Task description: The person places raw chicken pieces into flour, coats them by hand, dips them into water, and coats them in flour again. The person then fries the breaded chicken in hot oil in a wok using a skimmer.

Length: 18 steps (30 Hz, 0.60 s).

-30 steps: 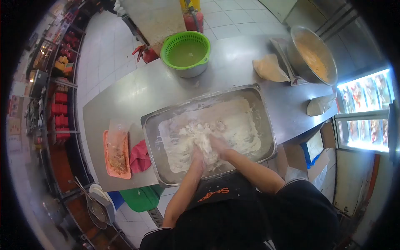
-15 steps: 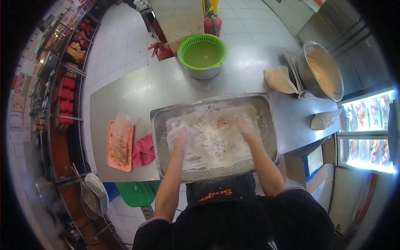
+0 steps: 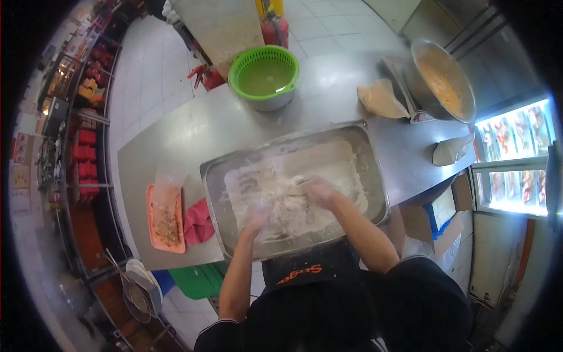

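Note:
A large metal tray (image 3: 210,202) lies on the worktop before me, with white flour (image 3: 328,158) spread across its bottom. Heaped in the middle are flour-coated pieces (image 3: 293,205) whose kind I cannot make out. My left hand (image 3: 258,215) is low over the flour at the left of the heap, smeared by motion. At the heap's right side, my right hand (image 3: 318,191) reaches inward and touches the coated pieces; its fingers are blurred too. Both hands look covered with thin, flour-dusted clear gloves. Whether either hand grips a piece is hidden by blur and flour.
Left of the tray are a red cloth (image 3: 199,222) and an orange tray (image 3: 150,220) with a plastic bag. Behind stands a green strainer (image 3: 264,95) in a pot. A steel bowl (image 3: 431,97) of batter-like mix and paper bags (image 3: 381,98) are at right, near a lit fridge (image 3: 513,138).
Both hands have come inward from the tray's sides to the middle heap, the left one also nearer to me. The camera view has turned slightly.

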Tool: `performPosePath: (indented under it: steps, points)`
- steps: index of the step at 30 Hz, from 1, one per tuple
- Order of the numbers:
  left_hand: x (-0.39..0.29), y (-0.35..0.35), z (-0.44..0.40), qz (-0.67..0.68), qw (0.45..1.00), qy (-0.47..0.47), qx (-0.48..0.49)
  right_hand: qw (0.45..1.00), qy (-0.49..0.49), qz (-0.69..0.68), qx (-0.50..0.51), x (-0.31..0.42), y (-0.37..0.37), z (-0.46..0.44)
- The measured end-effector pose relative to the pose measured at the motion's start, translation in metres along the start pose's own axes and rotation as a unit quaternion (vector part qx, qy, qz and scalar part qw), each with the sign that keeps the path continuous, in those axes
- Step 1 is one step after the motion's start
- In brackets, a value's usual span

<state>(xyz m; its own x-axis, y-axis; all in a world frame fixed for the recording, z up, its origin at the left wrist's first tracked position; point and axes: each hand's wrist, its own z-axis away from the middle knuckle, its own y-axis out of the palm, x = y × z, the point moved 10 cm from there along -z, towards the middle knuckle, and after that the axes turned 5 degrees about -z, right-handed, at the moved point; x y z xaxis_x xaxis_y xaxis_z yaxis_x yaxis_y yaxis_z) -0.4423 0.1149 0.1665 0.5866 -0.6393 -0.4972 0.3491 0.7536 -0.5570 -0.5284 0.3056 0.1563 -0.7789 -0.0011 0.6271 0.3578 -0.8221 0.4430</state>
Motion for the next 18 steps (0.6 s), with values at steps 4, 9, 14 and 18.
performPosePath:
  steps: [4,9,14,18]
  points:
    - [0.064,0.008,0.033,0.099,0.993,-0.052,0.033,0.952,-0.031,-0.074,-0.295,0.022,-0.069,0.079]
    - [0.112,0.076,-0.007,0.537,0.837,-0.110,-0.011,0.915,0.040,-0.087,-0.393,0.012,-0.034,0.108]
    - [0.018,0.089,-0.008,0.605,0.788,-0.077,0.084,0.923,0.038,0.040,-0.380,-0.069,0.022,0.035]
    - [-0.031,0.058,0.031,0.484,0.862,-0.076,0.130,0.818,-0.018,0.573,-0.051,-0.046,0.091,0.016]
